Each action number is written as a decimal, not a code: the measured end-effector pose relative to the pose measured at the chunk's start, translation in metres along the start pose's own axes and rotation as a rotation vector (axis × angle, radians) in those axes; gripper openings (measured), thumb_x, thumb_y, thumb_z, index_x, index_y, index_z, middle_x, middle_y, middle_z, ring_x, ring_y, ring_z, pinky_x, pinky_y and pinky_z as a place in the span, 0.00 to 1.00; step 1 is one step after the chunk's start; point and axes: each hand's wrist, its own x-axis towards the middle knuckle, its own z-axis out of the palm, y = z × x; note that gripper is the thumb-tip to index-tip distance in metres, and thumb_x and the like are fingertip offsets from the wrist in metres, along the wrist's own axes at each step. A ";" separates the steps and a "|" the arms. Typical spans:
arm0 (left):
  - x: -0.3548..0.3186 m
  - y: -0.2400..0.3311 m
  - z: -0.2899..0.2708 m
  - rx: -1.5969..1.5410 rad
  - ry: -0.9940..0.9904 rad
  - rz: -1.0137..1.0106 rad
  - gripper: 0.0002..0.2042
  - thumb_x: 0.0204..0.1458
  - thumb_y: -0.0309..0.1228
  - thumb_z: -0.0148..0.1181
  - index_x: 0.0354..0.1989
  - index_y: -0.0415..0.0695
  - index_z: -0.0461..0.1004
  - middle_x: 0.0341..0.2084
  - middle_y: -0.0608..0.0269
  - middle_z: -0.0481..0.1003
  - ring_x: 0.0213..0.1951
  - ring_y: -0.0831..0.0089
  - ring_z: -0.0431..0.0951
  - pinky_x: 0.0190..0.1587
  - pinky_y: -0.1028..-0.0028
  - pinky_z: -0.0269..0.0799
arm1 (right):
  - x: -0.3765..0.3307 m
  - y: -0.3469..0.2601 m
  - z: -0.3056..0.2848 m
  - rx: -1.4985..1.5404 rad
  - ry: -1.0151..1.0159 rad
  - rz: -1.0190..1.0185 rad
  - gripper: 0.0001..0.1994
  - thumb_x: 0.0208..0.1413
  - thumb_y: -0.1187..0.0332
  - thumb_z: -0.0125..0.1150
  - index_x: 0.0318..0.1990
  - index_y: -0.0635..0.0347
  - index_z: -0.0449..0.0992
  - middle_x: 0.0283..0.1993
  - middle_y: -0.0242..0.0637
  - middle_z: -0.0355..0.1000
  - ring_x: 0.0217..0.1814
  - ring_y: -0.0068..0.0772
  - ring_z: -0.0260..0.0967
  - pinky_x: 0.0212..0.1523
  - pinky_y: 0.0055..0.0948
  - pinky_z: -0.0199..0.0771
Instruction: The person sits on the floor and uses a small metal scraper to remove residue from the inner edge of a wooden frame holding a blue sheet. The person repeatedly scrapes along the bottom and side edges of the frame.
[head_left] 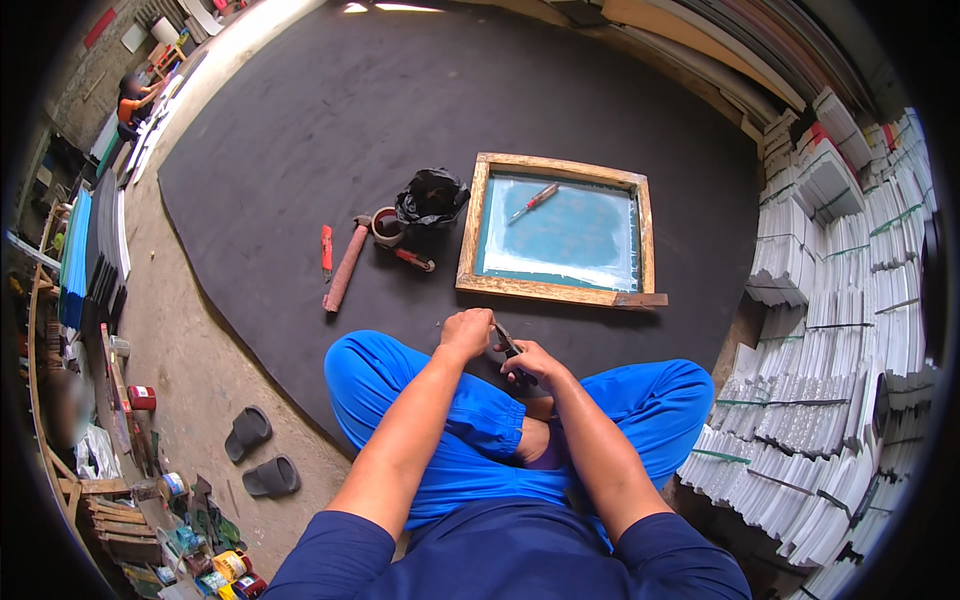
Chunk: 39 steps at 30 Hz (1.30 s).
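Note:
I sit cross-legged on a dark mat [300,120]. My right hand [532,362] is wrapped round a dark-handled tool that looks like pliers [507,341], tilted up toward the left. Close beside its tip, my left hand [468,333] is closed, fingers pressed together; whatever they pinch is too small to make out. Just beyond both hands lies a wooden screen frame [560,297] with teal mesh, whitish along its edges. A screwdriver [533,203] with a red and clear handle rests on the mesh. At the frame's lower right corner is a brown wooden strip [641,300].
Left of the frame are a black plastic bag [432,198], a brown round container [387,227], a red-handled tool [414,260], a hammer [346,264] and a red cutter [326,252]. Strapped white stacks [830,330] line the right. Slippers [271,478] and paint cans [232,565] stand left; a person [135,100] is far off.

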 end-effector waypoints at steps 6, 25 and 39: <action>-0.001 -0.008 0.001 0.061 -0.064 -0.174 0.10 0.56 0.37 0.62 0.42 0.48 0.82 0.42 0.53 0.82 0.45 0.54 0.83 0.46 0.58 0.79 | -0.012 -0.008 0.001 0.164 -0.049 0.179 0.23 0.57 0.77 0.57 0.61 0.60 0.67 0.38 0.40 0.76 0.34 0.28 0.76 0.34 0.36 0.81; 0.006 0.013 -0.007 0.125 -0.077 -0.228 0.19 0.53 0.47 0.65 0.44 0.45 0.80 0.43 0.53 0.81 0.46 0.54 0.82 0.47 0.56 0.78 | 0.026 -0.030 -0.071 -0.207 0.559 0.088 0.03 0.51 0.77 0.56 0.30 0.67 0.70 0.25 0.39 0.69 0.23 0.30 0.68 0.23 0.34 0.70; 0.010 0.026 0.001 0.060 0.004 -0.108 0.17 0.53 0.46 0.64 0.41 0.46 0.79 0.40 0.56 0.79 0.44 0.55 0.82 0.45 0.57 0.77 | 0.025 -0.028 -0.049 -0.354 0.816 0.127 0.10 0.57 0.66 0.54 0.41 0.60 0.79 0.43 0.55 0.78 0.50 0.59 0.75 0.50 0.49 0.74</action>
